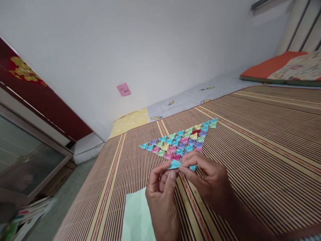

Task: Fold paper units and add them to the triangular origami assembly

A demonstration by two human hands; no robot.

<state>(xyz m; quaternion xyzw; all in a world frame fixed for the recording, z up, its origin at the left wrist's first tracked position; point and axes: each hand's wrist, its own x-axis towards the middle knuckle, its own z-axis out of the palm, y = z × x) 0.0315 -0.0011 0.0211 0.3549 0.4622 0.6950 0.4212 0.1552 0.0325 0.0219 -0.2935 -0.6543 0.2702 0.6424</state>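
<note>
Seated at a striped bamboo mat (250, 134), a person works both hands at the near tip of a triangular panel of folded paper units (182, 140), a patchwork of blue, pink, green, yellow and purple pieces lying flat on the mat with its broad edge toward the white wall (150, 50). The left hand (162, 190) and the right hand (208, 177) meet at that tip, fingertips pinched together on a single blue folded unit (175, 164); the right hand also touches a second blue piece at the panel's lower edge. A pale green sheet of paper (136, 217) lies on the mat just beside the left wrist, partly under it.

The risk, as it looks, lies in the panel's loose build: the units seem only slotted into one another, so a hard push or a sideways twist at the tip could spring neighbouring pieces apart or buckle the rows. A pinch that slackens could let the small blue unit drop into the mat's grooves. The panel rests free on the mat, so pressure from one side could also slide it toward the wall, where a pink note (123, 89) is stuck.
</note>
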